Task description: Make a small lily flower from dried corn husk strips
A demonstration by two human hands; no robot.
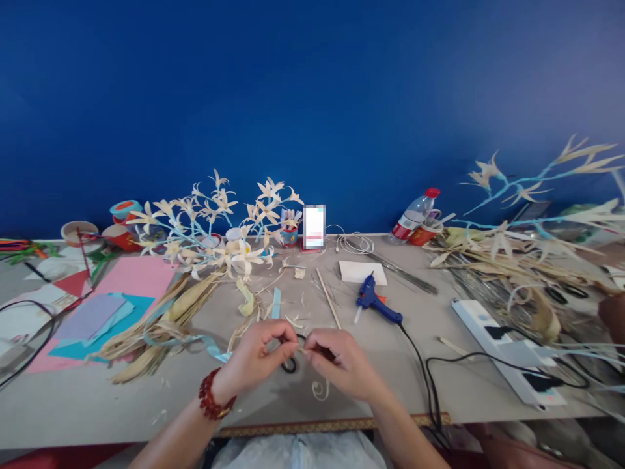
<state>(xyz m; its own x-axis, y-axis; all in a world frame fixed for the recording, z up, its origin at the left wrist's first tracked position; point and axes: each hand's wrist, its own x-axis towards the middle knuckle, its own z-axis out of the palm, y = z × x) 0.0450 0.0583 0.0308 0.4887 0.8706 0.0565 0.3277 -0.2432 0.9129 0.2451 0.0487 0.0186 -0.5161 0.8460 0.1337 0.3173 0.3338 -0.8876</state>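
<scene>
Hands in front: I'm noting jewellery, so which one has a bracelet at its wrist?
The left hand: a red beaded bracelet circles its wrist, whereas the right hand has a bare wrist.

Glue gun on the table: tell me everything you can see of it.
The glue gun has a dark blue body, plastic by its look, with an orange-red part at its inner angle and a whitish stick jutting from its rear. It lies on its side on the grey table, its nozzle pointing toward the wall and overlapping the white card in view. A black cord leaves the handle's end toward the near edge. The right hand does not touch it.
</scene>
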